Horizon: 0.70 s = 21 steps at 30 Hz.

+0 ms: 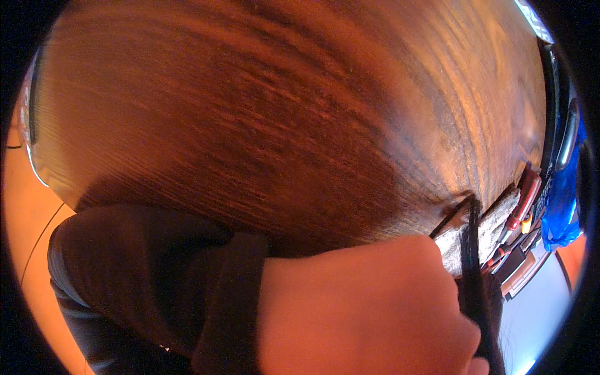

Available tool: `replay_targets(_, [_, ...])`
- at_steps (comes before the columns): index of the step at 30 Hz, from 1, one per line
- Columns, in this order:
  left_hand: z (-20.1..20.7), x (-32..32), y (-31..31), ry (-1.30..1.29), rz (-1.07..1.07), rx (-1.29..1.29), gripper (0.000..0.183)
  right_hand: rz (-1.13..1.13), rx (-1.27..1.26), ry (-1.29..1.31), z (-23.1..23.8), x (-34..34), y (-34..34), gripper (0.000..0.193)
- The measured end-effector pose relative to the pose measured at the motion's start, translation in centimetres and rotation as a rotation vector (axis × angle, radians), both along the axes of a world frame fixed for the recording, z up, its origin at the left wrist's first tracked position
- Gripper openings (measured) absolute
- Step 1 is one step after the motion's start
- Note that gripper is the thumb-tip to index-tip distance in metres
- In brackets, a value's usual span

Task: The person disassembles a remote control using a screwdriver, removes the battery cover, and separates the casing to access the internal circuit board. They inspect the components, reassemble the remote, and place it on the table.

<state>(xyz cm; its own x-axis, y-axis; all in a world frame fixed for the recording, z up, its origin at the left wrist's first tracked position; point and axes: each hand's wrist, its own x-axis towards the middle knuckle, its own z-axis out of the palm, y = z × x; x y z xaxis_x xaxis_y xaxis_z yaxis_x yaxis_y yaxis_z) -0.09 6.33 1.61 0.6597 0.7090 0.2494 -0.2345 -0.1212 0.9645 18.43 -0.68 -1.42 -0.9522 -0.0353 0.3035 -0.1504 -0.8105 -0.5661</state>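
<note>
My left hand (362,306) reaches in from the lower left in a dark sleeve (156,281). Its back faces up and its fingers are curled closed, bent down out of sight, so what they hold is hidden. Right beside the knuckles hangs a narrow black strip (474,247), perhaps a lock of hair; fine loose strands show near its lower end. Behind the strip lies a pale, rough-looking piece (500,219) at the edge of a brown wood-grained surface (281,112). My right hand does not appear.
Along the right side are a red-handled screwdriver (524,199), a yellow-handled tool (526,222) and a blue plastic bag (561,212). A shiny metal handle (567,136) lies above the bag. Orange-lit floor (28,219) shows at the left, with a thin dark line across it.
</note>
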Motion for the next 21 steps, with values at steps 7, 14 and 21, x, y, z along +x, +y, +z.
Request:
replay_targets(7, [0.8, -0.5, 1.0, 0.013, 0.164, 0.198, 0.011, 0.079, 0.031, 0.002, 0.4, -1.2, 0.8, 0.073])
replay_targets(14, [0.4, -0.3, 1.9, 0.193, 0.32, 0.803, 0.015, 0.286, 0.12, 0.05, 1.1, -1.9, 1.9, 0.073])
replay_targets(21, [-0.3, -0.4, 2.4, 0.341, 0.416, 1.13, 0.014, 0.523, 0.094, 0.124, 2.8, -1.9, 1.7, 0.074])
